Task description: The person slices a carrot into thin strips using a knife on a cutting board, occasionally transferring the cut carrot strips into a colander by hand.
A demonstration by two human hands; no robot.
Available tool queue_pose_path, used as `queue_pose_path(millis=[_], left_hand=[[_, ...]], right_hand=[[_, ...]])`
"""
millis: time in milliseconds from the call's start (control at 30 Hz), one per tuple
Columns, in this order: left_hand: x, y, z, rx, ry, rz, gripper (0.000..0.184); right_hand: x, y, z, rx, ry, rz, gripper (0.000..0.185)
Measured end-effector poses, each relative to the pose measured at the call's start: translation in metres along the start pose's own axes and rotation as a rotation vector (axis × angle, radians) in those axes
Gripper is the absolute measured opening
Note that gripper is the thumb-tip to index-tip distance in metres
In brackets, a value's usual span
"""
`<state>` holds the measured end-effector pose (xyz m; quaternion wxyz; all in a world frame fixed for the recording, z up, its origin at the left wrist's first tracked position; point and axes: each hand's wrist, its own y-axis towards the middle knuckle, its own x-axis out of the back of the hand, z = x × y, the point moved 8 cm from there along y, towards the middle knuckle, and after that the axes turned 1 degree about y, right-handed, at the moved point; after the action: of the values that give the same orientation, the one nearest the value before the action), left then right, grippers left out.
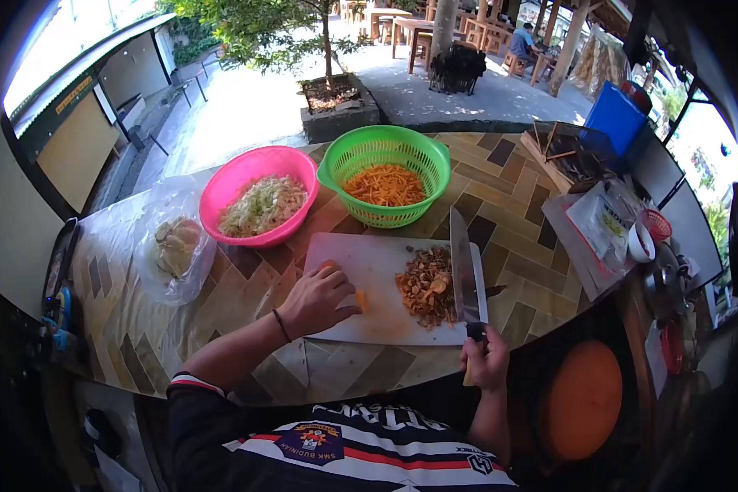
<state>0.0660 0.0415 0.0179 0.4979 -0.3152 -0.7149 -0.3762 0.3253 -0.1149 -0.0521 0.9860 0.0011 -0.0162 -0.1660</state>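
My right hand (485,358) is closed round the black handle of a large knife (465,266), whose blade points away from me over the right edge of the white cutting board (369,250). Left of the blade lies a heap of chopped brown pieces (428,287). My left hand (318,300) rests at the board's left part, its fingers curled against a small orange piece that is mostly hidden. A yellow-orange piece (362,301) lies by my left thumb.
Behind the board stand a pink basin (211,201) of pale chopped vegetable and a green colander (435,168) of orange shreds. A plastic bag (176,256) lies left. Bowls and a blue container (611,121) are right. A person (523,43) sits far off.
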Motion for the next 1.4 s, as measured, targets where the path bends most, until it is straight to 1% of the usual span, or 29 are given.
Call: queue_pose_path(millis=[67, 100, 200, 233, 300, 367, 400, 500, 533, 633, 767, 867, 967, 1033, 1067, 1167, 1267, 1333, 1400], left_hand=[[-0.002, -0.005, -0.002, -0.057, 0.015, -0.034, 0.037], [-0.011, -0.005, -0.01, -0.094, -0.031, -0.078, 0.038], [-0.007, -0.013, -0.004, -0.212, -0.038, -0.098, 0.041], [-0.009, -0.014, -0.002, -0.254, -0.052, -0.112, 0.042], [-0.013, -0.018, 0.0, -0.318, -0.077, -0.117, 0.045], [-0.016, -0.023, 0.0, -0.372, -0.104, -0.094, 0.047], [-0.017, -0.024, 0.001, -0.359, -0.127, -0.086, 0.048], [-0.015, -0.024, 0.0, -0.35, -0.165, -0.056, 0.049], [-0.013, -0.023, -0.001, -0.359, -0.152, -0.049, 0.05], [-0.02, -0.022, 0.0, -0.353, -0.208, -0.014, 0.051], [-0.024, -0.02, 0.004, -0.321, -0.301, 0.069, 0.054], [-0.033, -0.02, 0.006, -0.287, -0.392, 0.087, 0.057], [-0.032, -0.02, 0.006, -0.27, -0.406, 0.082, 0.058], [-0.033, -0.02, 0.007, -0.221, -0.422, 0.103, 0.057], [-0.034, -0.019, 0.007, -0.208, -0.43, 0.113, 0.057], [-0.024, -0.015, -0.001, -0.341, -0.303, 0.063, 0.052], [-0.017, -0.008, -0.01, -0.44, -0.146, 0.079, 0.048], [-0.014, 0.0, -0.015, -0.495, -0.109, 0.105, 0.042], [-0.011, 0.006, -0.017, -0.562, -0.074, 0.111, 0.038]], right_hand=[[-0.001, 0.0, 0.001, 0.027, 0.004, 0.011, 0.034], [0.01, -0.003, 0.012, -0.005, -0.04, 0.034, 0.034], [-0.01, -0.012, 0.014, -0.073, -0.035, 0.112, 0.033], [-0.015, -0.022, 0.016, -0.116, -0.065, 0.124, 0.032], [-0.032, -0.042, 0.023, -0.149, -0.172, 0.217, 0.033], [-0.048, -0.062, 0.024, -0.282, -0.297, 0.3, 0.036], [-0.052, -0.07, 0.023, -0.371, -0.327, 0.321, 0.038], [-0.066, -0.083, 0.029, -0.486, -0.457, 0.327, 0.039], [-0.068, -0.085, 0.026, -0.444, -0.513, 0.345, 0.041], [-0.074, -0.091, 0.027, -0.527, -0.598, 0.36, 0.042], [-0.078, -0.088, 0.045, -0.49, -0.847, 0.324, 0.045], [-0.081, -0.089, 0.053, -0.422, -0.839, 0.29, 0.044], [-0.081, -0.092, 0.055, -0.498, -0.832, 0.293, 0.042], [-0.083, -0.09, 0.057, -0.418, -0.824, 0.291, 0.042], [-0.085, -0.092, 0.056, -0.444, -0.814, 0.303, 0.042], [-0.087, -0.094, 0.058, -0.454, -0.796, 0.344, 0.04], [-0.089, -0.092, 0.067, -0.394, -0.776, 0.374, 0.038], [-0.09, -0.091, 0.069, -0.319, -0.747, 0.371, 0.035], [-0.091, -0.093, 0.068, -0.33, -0.729, 0.377, 0.035]])
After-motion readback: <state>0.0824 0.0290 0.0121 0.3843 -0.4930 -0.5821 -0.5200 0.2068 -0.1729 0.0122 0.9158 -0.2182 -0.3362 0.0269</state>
